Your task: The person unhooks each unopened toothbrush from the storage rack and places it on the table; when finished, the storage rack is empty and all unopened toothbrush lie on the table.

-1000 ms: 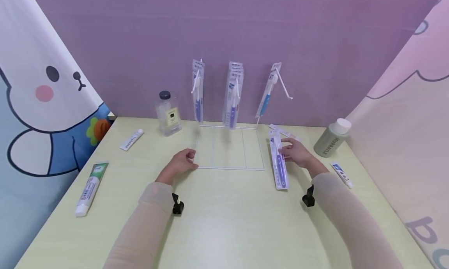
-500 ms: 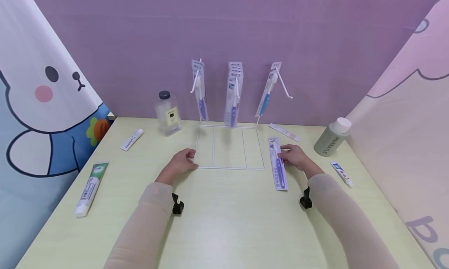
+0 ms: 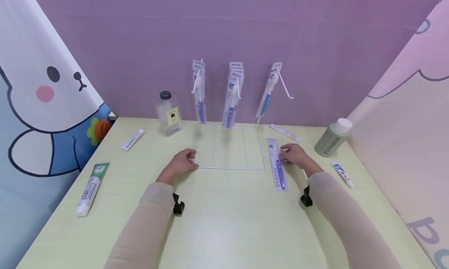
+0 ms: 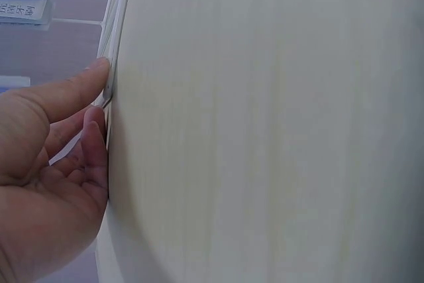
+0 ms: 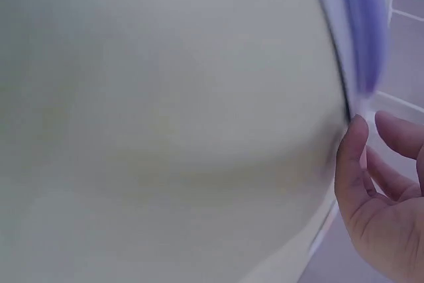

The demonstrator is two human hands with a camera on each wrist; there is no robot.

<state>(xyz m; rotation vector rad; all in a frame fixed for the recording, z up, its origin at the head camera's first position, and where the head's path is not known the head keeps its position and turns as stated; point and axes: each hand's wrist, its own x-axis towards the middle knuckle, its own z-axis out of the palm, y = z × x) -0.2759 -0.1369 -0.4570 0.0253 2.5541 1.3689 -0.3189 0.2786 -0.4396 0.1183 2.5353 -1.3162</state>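
At the front left corner of a white wire display rack (image 3: 231, 169), my left hand (image 3: 180, 162) pinches the frame. In the left wrist view, the thumb of my left hand (image 4: 46, 157) lies along the wire, with curled fingers beside it. A packaged purple toothbrush (image 3: 277, 164) lies on the table right of the rack. At its right edge is my right hand (image 3: 295, 156), fingertips at the package. In the right wrist view, thumb and forefinger of my right hand (image 5: 387, 210) stand apart near the blurred package. More packaged toothbrushes (image 3: 232, 99) hang from the rack's hooks.
Behind my right hand lies a flat slim package (image 3: 285, 132). A grey-green bottle (image 3: 331, 138) and a small tube (image 3: 342, 175) stand and lie at right. On the left are a clear bottle (image 3: 168, 117), a small white tube (image 3: 132, 140) and a toothpaste tube (image 3: 92, 189).
The purple toothbrush package has come down from a slightly raised pose to lie on the table. My right hand moved slightly down with it and its fingers loosened. Hanging packages sway; my left hand stays.
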